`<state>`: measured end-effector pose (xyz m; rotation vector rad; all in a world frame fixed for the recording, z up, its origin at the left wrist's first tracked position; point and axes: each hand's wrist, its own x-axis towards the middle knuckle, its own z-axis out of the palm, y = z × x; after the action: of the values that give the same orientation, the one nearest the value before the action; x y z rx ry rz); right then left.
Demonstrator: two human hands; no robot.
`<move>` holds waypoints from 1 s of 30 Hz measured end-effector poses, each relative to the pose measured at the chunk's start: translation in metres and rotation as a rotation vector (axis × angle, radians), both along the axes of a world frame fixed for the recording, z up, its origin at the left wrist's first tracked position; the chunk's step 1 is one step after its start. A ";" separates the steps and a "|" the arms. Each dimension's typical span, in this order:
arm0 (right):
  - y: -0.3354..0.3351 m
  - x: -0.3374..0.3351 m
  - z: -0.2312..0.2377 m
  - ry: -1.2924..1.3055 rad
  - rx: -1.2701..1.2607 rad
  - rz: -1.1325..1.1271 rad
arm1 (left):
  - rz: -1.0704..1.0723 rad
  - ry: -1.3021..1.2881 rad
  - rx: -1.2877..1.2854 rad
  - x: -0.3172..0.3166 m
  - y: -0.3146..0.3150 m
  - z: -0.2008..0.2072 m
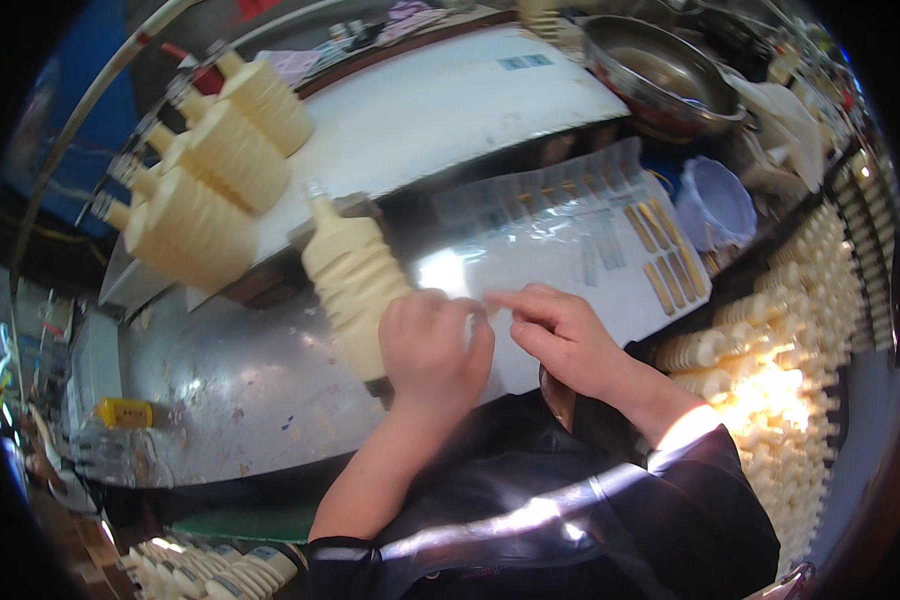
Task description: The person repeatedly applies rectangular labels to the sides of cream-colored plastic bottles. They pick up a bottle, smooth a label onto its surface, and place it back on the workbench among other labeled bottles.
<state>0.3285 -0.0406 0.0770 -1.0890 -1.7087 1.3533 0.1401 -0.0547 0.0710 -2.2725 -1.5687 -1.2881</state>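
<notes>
A cream, bottle-shaped piece with ripples along its body (347, 262) lies tilted on the metal worktop, its narrow neck pointing away from me. My left hand (432, 345) is closed beside it, overlapping its right edge, with thumb and fingers pinched together. Close to the left thumb, the fingertips of my right hand (562, 335) are drawn together, index finger stretched toward the left hand. Between the two hands something small and pale shows, blurred and too small to name. Right of them, a clear plastic sheet (470, 205) carries gold strips (660, 225) and bluish see-through labels (602, 245).
More cream bottle-shaped pieces (200, 215) stand at the left on a raised white board (450, 90). A metal basin (660, 75) and a lilac plastic tub (715, 205) are at far right. Stacked cream parts (770, 370) fill the right side. A yellow box (125, 413) sits left.
</notes>
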 end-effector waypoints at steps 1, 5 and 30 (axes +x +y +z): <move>0.005 -0.008 0.004 -0.069 0.083 -0.008 | 0.014 -0.045 0.000 -0.010 -0.001 0.001; 0.041 -0.048 -0.015 0.018 0.080 0.140 | 0.067 -0.503 -0.194 -0.044 -0.007 0.009; 0.130 -0.137 -0.033 0.212 -0.276 0.027 | 0.282 -1.267 -0.354 -0.110 0.055 -0.031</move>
<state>0.1920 0.0891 0.0438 -1.0302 -1.4173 1.6941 0.0297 0.0003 0.0396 -1.1151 -2.4138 -2.7395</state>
